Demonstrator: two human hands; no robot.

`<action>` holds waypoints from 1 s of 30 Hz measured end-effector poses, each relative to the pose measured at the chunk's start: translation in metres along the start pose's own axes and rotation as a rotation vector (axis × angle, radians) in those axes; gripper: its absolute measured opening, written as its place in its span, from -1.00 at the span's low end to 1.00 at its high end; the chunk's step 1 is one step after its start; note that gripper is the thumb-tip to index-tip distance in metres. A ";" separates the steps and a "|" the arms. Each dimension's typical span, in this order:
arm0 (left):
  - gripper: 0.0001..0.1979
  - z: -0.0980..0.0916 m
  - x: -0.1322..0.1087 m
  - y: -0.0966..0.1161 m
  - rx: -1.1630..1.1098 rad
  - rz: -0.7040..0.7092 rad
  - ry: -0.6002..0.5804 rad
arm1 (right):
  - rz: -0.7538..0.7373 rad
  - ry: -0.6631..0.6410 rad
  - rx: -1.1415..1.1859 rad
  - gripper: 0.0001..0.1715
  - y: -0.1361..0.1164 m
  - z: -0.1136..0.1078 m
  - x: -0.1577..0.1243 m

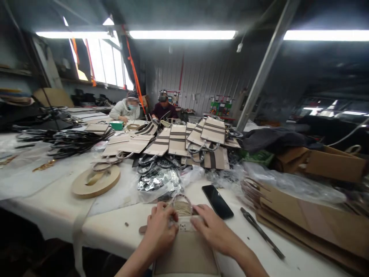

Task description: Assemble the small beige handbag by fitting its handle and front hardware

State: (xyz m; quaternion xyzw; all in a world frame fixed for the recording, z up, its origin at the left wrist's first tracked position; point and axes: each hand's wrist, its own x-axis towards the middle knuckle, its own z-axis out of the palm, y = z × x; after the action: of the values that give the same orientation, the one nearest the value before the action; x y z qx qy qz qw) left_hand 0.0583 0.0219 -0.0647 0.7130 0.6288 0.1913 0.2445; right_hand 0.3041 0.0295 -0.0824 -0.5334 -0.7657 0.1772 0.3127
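A beige bag panel lies in front of me at the table's near edge, with a curved handle at its far end. My left hand is closed, its fingers pinching at the left end of the handle where it meets the panel. On the other side, my right hand has thumb and forefinger bent around the handle's right end. Small marks or holes show on the pale strip between the hands. Part of a brown flat tool sticks out beside my left hand. What lies under my fingertips is hidden.
A roll of tape lies left, its loose end over the edge. Ahead are a bag of metal pieces and stacked panels. A phone, a dark tool and cardboard lie right. Two people sit across.
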 end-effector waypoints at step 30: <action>-0.58 -0.009 -0.007 -0.002 -0.088 -0.015 -0.010 | -0.035 0.011 0.048 -0.73 -0.065 0.038 0.175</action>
State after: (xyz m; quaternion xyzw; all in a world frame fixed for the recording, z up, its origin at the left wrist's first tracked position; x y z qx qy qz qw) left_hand 0.0505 0.0163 -0.0581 0.6978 0.6237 0.2132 0.2804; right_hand 0.1919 0.1704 -0.0204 -0.5135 -0.7686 0.1870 0.3327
